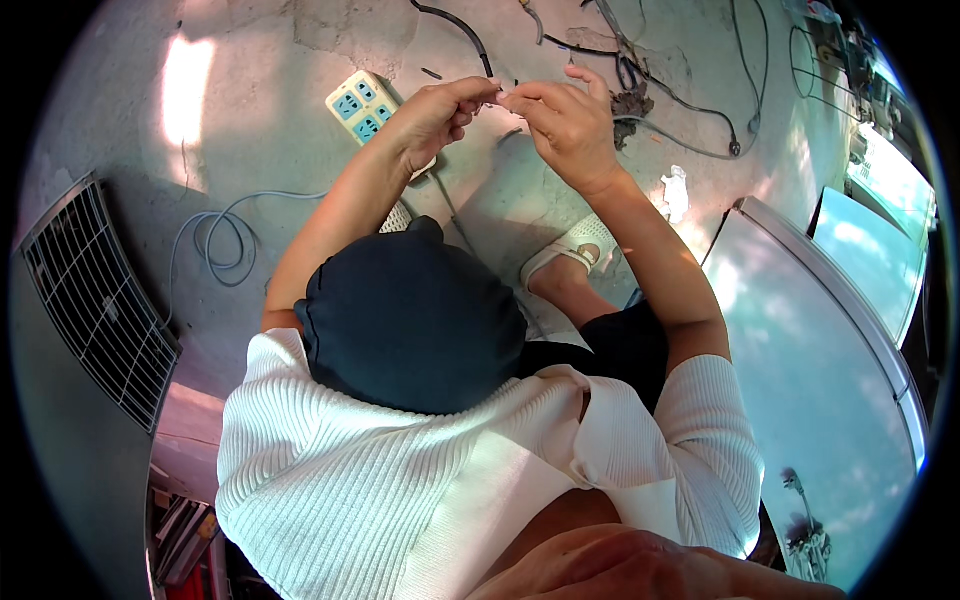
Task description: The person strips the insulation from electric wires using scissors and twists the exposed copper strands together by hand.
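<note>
A black cable (470, 32) comes down from the top edge to my fingertips. The thumb and fingers of my left hand (435, 122) are pinched on it close to its end. My right hand (572, 130) meets the left at that spot, its thumb and forefinger pressed together. What lies between those right fingertips is too small to make out. Just left of my left wrist, a cream power strip (365, 105) with blue-green sockets rests on the concrete floor (290, 130), partly hidden by my forearm.
A grey cord (228, 240) lies coiled at left, near a wire grille (100, 290). Tangled dark cables (650, 75) and a crumpled white scrap (675, 193) are beyond and beside my right arm. A large pale panel (815, 370) stands at right. My dark-clothed knee (415, 310) rises between my arms.
</note>
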Demonstrator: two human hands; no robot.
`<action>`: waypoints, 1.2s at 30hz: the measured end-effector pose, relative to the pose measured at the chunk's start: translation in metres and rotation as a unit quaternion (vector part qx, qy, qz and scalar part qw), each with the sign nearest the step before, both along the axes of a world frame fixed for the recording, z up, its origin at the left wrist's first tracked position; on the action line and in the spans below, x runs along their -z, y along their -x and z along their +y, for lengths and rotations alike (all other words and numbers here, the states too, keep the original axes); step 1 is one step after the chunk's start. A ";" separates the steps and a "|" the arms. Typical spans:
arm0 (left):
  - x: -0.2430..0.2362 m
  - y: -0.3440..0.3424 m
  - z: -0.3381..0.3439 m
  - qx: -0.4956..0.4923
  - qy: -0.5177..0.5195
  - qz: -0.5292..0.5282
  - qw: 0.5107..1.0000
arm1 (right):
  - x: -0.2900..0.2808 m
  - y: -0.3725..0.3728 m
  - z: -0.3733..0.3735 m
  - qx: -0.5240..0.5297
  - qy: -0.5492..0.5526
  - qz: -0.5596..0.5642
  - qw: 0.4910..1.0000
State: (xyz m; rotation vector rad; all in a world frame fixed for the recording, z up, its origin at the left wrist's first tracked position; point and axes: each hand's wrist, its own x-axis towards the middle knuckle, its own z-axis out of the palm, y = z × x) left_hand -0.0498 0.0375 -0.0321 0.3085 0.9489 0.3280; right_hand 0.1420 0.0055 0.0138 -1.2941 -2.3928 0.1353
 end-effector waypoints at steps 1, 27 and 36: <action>0.000 -0.001 0.001 0.021 0.000 0.006 1.000 | 0.001 -0.001 -0.001 -0.006 0.004 -0.004 1.000; 0.001 0.024 -0.030 0.062 -0.652 0.412 0.633 | 0.036 0.036 0.027 0.174 0.666 0.345 0.639; -0.002 0.034 -0.031 0.036 -0.726 0.425 0.539 | 0.040 0.047 0.033 0.142 0.656 0.388 0.631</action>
